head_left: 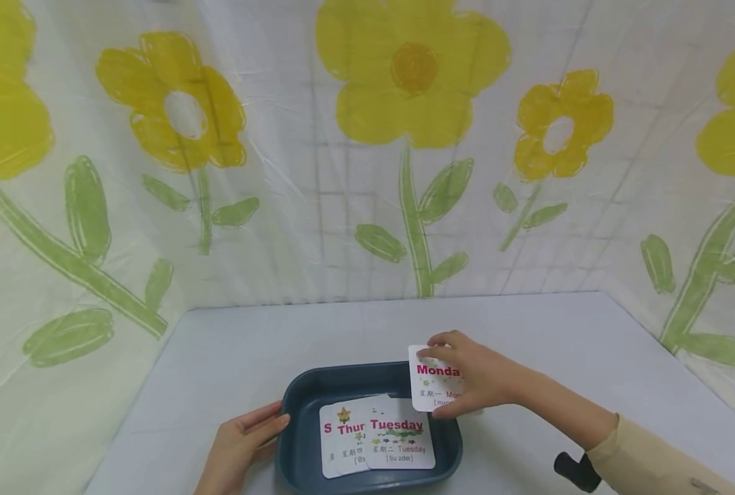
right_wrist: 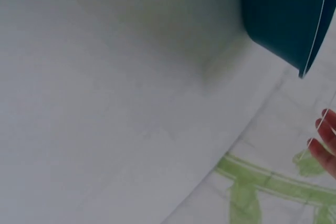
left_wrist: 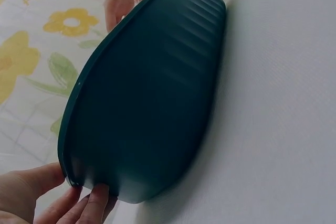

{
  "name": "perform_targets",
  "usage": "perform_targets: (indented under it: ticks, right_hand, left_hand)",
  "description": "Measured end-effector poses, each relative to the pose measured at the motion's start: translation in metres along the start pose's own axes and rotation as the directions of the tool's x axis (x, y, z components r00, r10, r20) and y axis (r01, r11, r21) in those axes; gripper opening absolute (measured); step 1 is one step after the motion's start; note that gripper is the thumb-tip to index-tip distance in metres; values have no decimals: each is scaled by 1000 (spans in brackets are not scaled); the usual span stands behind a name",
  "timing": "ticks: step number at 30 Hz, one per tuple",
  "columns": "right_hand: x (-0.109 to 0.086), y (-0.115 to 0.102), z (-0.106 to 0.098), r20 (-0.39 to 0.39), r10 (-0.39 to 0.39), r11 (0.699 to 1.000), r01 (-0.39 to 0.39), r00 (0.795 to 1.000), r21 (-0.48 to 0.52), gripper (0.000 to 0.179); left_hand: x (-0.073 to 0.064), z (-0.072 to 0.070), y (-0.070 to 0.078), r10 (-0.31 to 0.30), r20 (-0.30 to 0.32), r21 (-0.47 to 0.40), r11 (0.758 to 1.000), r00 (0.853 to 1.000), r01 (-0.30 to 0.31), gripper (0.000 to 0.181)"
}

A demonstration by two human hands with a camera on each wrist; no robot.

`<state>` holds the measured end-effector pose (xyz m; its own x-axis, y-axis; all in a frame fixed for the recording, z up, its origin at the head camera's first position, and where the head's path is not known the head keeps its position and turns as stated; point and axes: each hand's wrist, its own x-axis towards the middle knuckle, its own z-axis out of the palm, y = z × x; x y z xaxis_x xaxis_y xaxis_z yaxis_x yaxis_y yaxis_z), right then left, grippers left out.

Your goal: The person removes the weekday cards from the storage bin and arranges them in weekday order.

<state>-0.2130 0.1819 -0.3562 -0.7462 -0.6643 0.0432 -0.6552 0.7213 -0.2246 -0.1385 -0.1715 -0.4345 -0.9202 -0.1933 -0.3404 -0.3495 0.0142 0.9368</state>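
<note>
A dark blue-green tray [head_left: 304,402] stands on the table with several white weekday cards inside. On top lies the Tuesday card [head_left: 401,450], partly covering the card reading "Thur" [head_left: 351,443]; another beginning with "S" [head_left: 327,447] shows at the left. My left hand [head_left: 240,440] grips the tray's left rim, thumb above and fingers below, as the left wrist view also shows. Over the far right corner of the tray, my right hand [head_left: 481,375] holds the Monday card [head_left: 424,381] by its edges. In the right wrist view only its fingertips [right_wrist: 325,142] and the card's thin edge appear.
A white table [head_left: 249,350] carries the tray. Behind it hangs a pale curtain [head_left: 280,240] printed with yellow flowers. A small black object [head_left: 576,471] sits beneath the right sleeve [head_left: 645,457].
</note>
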Motion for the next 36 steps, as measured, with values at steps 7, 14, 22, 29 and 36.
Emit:
perform_targets:
  ticks: [7,14,22,29,36]
  right_hand:
    - [-4,12,-2,7,45,999,-45,999,30,85]
    - [-3,27,-6,20,43,998,-44,999,36,83]
    - [2,59,-4,38,2,999,-4,999,46,78]
    - [9,79,0,61,-14,999,11,998,45,76]
    - [18,89,7,87,35,998,-40,996,51,76]
  left_hand:
    - [1,0,0,3,3,14,1000,1000,-3,62]
    - [0,-1,1,-10,5,33,999,1000,9,66]
    - [0,-2,2,-21,2,38,999,1000,21,66]
    - [1,-1,1,-16,0,38,999,1000,16,65]
    - [1,-1,0,-2,5,23,1000,1000,2,63]
